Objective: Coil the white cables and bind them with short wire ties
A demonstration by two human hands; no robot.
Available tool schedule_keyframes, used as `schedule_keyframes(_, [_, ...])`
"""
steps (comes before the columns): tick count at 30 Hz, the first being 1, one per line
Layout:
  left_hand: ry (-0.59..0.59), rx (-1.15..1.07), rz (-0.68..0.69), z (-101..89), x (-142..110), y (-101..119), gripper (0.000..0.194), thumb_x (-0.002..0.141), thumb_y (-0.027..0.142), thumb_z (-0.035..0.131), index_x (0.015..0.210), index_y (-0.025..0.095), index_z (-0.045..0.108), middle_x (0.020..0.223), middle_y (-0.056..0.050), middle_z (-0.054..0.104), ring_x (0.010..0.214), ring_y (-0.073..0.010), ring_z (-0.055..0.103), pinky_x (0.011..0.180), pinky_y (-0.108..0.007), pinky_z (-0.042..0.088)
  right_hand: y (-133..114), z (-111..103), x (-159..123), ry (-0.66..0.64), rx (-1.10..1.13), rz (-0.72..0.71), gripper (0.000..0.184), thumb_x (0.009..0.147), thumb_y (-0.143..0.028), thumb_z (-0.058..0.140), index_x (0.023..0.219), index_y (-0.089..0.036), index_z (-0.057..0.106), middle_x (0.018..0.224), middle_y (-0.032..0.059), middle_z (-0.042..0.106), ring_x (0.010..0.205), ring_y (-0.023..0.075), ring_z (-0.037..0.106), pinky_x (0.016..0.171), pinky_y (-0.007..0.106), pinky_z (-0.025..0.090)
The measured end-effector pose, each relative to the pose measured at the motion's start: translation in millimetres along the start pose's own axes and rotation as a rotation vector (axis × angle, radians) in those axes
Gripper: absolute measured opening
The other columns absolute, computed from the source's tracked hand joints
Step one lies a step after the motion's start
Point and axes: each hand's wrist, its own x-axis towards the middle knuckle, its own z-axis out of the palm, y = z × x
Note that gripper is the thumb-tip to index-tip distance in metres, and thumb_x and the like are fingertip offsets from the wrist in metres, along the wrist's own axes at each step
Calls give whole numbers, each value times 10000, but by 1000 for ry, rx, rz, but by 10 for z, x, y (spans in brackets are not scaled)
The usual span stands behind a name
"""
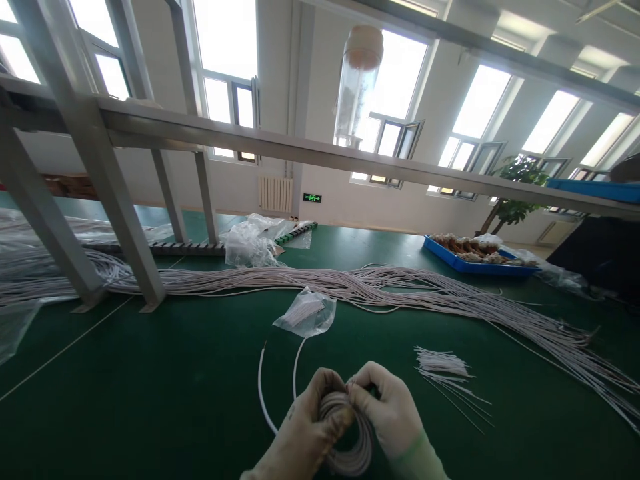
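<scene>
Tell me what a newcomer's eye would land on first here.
First, the left hand and right hand, both gloved, gripping a coil of pale wire at the bottom centre. Behind them a long bundle of pale wires sprawls across the green table, with a blue tray at far right.

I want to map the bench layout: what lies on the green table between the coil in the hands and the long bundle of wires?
In the head view, a small clear plastic bag lies between the coil and the wire bundle, beside bare green table.
</scene>
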Motion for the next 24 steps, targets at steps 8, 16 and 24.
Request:
schedule_keyframes(8, [-30,3,-40,-52,-4,23,372,877,528,713,1014,212,574,997,-41,595,910,-242,567,804,-392,470,-39,-68,74,-58,-78,-23,143,827,-258,671,709,-190,625,790,5,588,751,192,582,712,328,516])
schedule_keyframes(16, [-8,-278,47,-164,41,-157,314,793,397,841,929,193,645,937,-35,641,860,-218,576,791,-382,466,-236,-132,22,-162,-270,-141,126,932,-241,584,977,-203,695,997,62,652,916,249,634,821,408,545])
schedule_keyframes(24, [-30,-248,57,-103,31,-132,382,767,444,863,943,192,636,926,-28,636,823,-204,562,761,-367,458,-249,-226,-13,-209,-89,-195,253,910,-201,589,1153,-216,655,1083,56,621,992,237,600,867,385,523])
